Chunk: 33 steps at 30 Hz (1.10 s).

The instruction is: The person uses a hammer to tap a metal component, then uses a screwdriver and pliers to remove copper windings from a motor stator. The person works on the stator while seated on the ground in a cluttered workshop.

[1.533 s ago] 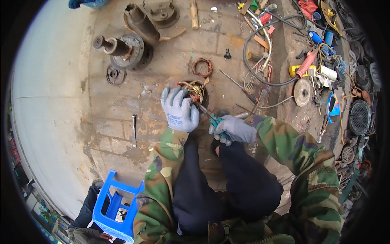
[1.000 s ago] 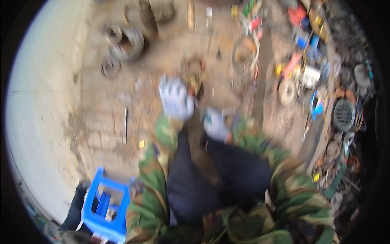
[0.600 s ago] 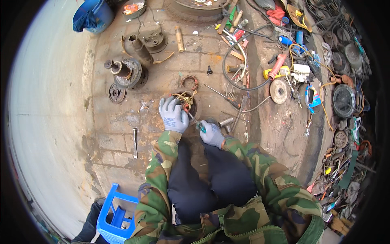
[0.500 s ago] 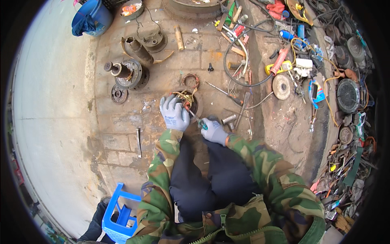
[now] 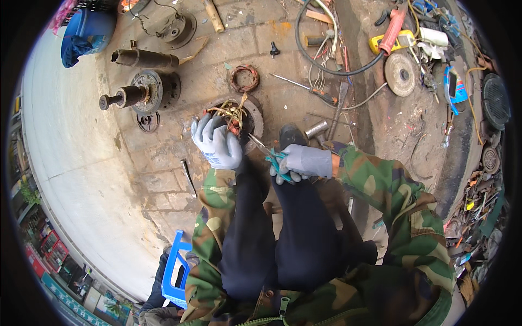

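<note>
A round motor stator [image 5: 260, 120] stands on the paving in front of me, with copper windings and a tangle of yellowish and red wires [image 5: 232, 115] at its opening. My gloved left hand [image 5: 217, 142] is curled over its near left side, fingertips at the wires; what lies under the fingers is partly hidden. In my gloved right hand [image 5: 296, 162] are teal-handled pliers [image 5: 276, 161], handles somewhat apart. Their slim metal jaws point up-left to the stator's near edge; whether the tips touch it is unclear.
A copper coil ring [image 5: 244, 79] lies beyond the stator. To the left are a motor rotor [image 5: 130, 96] and a blue bucket [image 5: 92, 35]. A screwdriver [image 5: 304, 88], hammer [image 5: 317, 129] and cable lie right. A blue stool [image 5: 175, 271] stands near left.
The view has shifted, so more of my lap shows. My right hand has turned, and the plier handles now look spread apart. My left hand stays at the stator, its fingers more bent.
</note>
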Each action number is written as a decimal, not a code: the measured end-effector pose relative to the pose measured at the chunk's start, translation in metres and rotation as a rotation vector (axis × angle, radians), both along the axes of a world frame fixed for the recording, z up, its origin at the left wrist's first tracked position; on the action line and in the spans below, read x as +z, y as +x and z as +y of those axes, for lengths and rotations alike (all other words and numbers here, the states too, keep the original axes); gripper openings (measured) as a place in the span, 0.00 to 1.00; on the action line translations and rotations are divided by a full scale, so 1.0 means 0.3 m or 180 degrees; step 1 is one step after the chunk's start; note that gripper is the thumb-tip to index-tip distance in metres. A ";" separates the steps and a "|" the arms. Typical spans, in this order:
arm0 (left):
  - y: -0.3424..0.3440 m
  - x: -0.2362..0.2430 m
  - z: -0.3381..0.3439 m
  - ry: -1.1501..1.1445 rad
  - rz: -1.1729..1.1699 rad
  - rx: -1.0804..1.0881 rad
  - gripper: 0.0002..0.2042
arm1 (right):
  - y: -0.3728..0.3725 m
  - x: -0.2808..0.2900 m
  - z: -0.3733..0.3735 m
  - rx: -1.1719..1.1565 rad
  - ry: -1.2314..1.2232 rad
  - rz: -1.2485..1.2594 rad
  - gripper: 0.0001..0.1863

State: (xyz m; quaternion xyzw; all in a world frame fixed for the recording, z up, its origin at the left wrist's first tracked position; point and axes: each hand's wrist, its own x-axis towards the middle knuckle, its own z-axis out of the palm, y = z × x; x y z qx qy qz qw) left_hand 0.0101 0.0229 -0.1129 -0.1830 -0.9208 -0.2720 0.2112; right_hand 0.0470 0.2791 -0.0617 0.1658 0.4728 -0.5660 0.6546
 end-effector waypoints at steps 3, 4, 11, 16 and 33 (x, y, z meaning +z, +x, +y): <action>0.006 -0.002 0.003 -0.0041 -0.0062 0.0009 0.10 | -0.005 -0.022 -0.019 -0.0262 -0.0426 -0.0288 0.15; 0.006 -0.003 0.003 -0.0052 -0.0078 0.0010 0.10 | -0.007 -0.027 -0.025 -0.0322 -0.0467 -0.0313 0.15; 0.003 -0.004 0.001 -0.0166 -0.0097 -0.0053 0.11 | -0.063 -0.049 -0.024 -0.0339 -0.0854 -0.0674 0.16; 0.007 -0.002 0.001 -0.0164 -0.0154 -0.0075 0.11 | -0.075 -0.071 -0.027 -0.0556 -0.0870 -0.0522 0.19; 0.015 -0.012 -0.021 0.0077 -0.0341 -0.0075 0.11 | 0.019 -0.181 -0.106 -0.0055 -0.0190 0.1822 0.15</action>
